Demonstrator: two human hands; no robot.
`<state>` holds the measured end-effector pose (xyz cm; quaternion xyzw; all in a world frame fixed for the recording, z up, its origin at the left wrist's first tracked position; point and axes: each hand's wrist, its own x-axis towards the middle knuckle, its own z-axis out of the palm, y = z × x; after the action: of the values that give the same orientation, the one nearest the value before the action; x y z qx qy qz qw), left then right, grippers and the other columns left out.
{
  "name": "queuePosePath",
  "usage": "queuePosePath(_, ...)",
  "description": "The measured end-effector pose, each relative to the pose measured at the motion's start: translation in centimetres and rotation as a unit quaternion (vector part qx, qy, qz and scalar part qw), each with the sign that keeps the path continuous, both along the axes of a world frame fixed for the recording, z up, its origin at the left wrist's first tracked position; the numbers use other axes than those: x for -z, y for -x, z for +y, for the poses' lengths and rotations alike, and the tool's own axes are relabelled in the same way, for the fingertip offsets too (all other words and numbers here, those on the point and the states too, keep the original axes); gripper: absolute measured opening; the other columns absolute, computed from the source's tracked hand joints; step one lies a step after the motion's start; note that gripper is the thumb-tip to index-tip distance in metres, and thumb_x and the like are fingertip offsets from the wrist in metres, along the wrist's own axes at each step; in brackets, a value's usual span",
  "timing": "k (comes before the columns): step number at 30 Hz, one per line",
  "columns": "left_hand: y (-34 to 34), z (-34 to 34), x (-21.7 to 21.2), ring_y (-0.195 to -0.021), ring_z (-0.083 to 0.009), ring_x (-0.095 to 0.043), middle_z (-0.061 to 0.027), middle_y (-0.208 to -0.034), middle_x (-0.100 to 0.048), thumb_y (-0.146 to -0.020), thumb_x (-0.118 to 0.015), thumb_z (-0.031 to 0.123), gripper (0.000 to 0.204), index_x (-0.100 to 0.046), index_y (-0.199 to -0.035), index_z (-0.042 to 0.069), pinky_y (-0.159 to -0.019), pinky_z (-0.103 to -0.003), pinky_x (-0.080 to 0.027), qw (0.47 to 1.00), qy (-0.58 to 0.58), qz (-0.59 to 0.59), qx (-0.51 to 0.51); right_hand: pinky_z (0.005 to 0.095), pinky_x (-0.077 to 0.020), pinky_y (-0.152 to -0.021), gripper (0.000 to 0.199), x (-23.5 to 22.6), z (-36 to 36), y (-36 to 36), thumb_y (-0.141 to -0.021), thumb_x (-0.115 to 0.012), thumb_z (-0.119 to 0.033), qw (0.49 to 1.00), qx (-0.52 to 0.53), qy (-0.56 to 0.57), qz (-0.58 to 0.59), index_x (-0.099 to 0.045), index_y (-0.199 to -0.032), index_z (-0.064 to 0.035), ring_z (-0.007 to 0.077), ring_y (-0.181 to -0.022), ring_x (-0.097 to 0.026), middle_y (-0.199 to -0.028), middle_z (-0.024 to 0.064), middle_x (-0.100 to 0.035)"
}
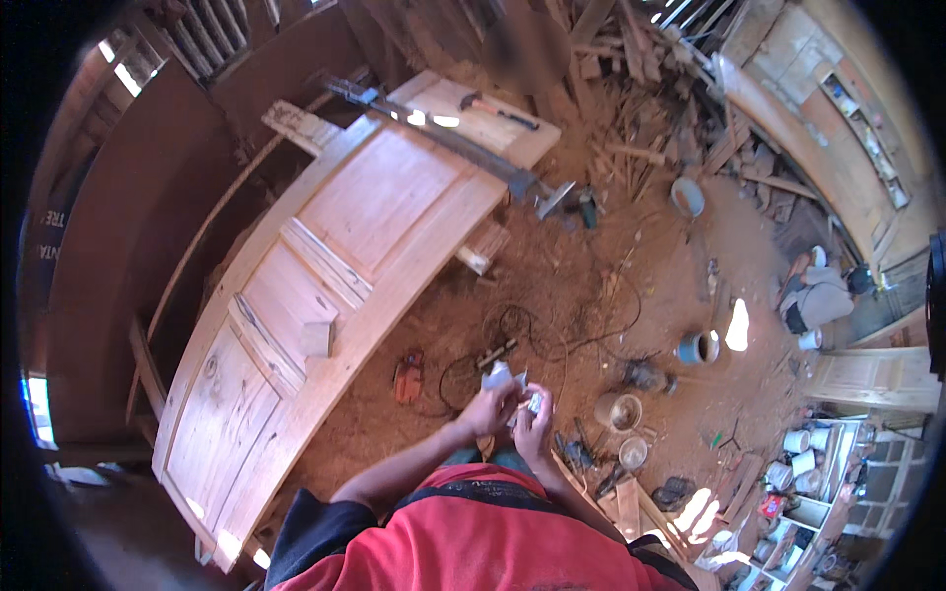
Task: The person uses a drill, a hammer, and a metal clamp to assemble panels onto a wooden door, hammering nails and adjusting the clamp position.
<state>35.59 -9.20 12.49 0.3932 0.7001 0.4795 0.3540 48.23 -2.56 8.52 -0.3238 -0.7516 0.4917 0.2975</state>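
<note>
In front of my red and black shirt, my left hand [484, 413] and my right hand [533, 424] are close together, fingers curled inward. A crumpled white piece [499, 375], thin like paper or plastic, sticks up from my left fingers. My right fingers pinch a small whitish thing [534, 402] whose kind I cannot make out. To the left lies a panelled wooden door [379, 325], raised off the ground. On it rests a small square block [316, 339]. A long metal bar clamp [463, 148] spans its far end, and a hammer [498, 110] lies on a board beyond.
A red power tool [408, 379] and looped cables [517, 320] lie on the brown dirt floor. Buckets [698, 347] and tins [618, 412] stand to the right. Scrap wood [680, 118] is piled at the back. Cluttered shelves [808, 512] stand lower right.
</note>
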Motion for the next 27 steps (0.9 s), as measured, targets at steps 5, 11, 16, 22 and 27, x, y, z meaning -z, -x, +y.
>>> queuePosePath(5,0.5,-4.1,0.9,-0.101,-0.0394,-0.065,-0.0226,-0.104,-0.068,-0.083,-0.063,0.014,0.030,-0.064,-0.108,-0.002,-0.086,-0.046,-0.050,0.989,-0.042,0.039,0.135,0.0399,-0.0486,-0.078,0.032,-7.3,-2.2,2.0,-0.082,-0.049,0.000,0.993,-0.023,-0.109,0.023,-0.050,-0.113,0.0004,0.0284,-0.085,-0.060,-0.095,0.0156,-0.058)
queuePosePath(11,1.4,-4.0,6.1,-0.091,-0.0369,-0.066,-0.0184,-0.097,-0.067,-0.082,-0.064,0.016,0.027,-0.063,-0.106,0.005,-0.081,-0.045,-0.051,0.981,0.030,0.079,0.176,0.0391,-0.0521,-0.077,0.030,-10.4,-3.0,2.8,-0.083,-0.053,-0.002,0.973,-0.203,-0.078,0.073,-0.054,-0.113,-0.0010,0.0292,-0.086,-0.065,-0.098,0.0161,-0.061)
queuePosePath(16,2.3,-1.1,4.2,-0.093,-0.0341,-0.065,-0.0152,-0.099,-0.067,-0.083,-0.062,0.020,0.026,-0.063,-0.107,0.009,-0.081,-0.043,-0.052,0.987,0.055,0.061,0.137,0.0265,-0.0512,-0.049,0.025,-11.2,-0.6,4.1,-0.087,-0.053,-0.001,0.958,-0.256,0.126,0.034,-0.056,-0.112,0.0004,0.0109,-0.054,-0.060,-0.090,0.0096,-0.065)
queuePosePath(22,2.3,5.6,5.3,-0.094,-0.0307,-0.065,-0.0114,-0.100,-0.067,-0.085,-0.061,0.024,0.026,-0.063,-0.108,0.014,-0.081,-0.041,-0.052,0.990,0.084,0.062,0.093,0.0259,-0.0520,-0.049,0.022,-11.1,9.1,5.2,-0.089,-0.053,-0.001,0.923,-0.321,0.207,0.043,-0.057,-0.111,0.0012,0.0104,-0.055,-0.062,-0.083,0.0081,-0.064)
queuePosePath(27,2.0,15.4,5.9,-0.095,-0.0279,-0.065,-0.0083,-0.101,-0.067,-0.086,-0.059,0.028,0.026,-0.063,-0.109,0.018,-0.081,-0.039,-0.053,0.989,0.071,0.117,0.064,0.0250,-0.0535,-0.051,0.022,-11.6,19.2,5.1,-0.090,-0.052,0.000,0.898,-0.396,0.191,0.010,-0.055,-0.112,0.0006,0.0107,-0.059,-0.063,-0.091,0.0092,-0.060)
